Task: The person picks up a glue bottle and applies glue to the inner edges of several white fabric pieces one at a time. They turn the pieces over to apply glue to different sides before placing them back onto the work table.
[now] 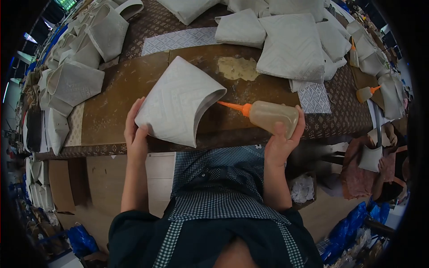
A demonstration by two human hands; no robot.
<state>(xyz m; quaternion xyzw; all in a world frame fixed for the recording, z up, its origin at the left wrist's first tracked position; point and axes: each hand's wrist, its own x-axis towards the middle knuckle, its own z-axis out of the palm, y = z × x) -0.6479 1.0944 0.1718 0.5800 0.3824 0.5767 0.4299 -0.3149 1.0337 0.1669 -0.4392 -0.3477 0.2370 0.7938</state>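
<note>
My left hand (pixel 136 129) grips the lower left corner of a white quilted fabric pouch (pixel 176 102), thumb in front and fingers behind. The pouch's mouth gapes toward the right, tilted over the near edge of the table. My right hand (pixel 286 138) is wrapped around a squeeze bottle (pixel 273 117) of cloudy tan liquid. Its orange nozzle (pixel 233 106) points left, the tip close beside the pouch's open rim.
More white pouches lie piled at the back right (pixel 292 47) and stand along the left side (pixel 76 82). A dried tan patch (pixel 238 68) marks the brown tabletop (pixel 120 105). At right, another bottle (pixel 366 94) lies near a person (pixel 368 165) holding a white piece.
</note>
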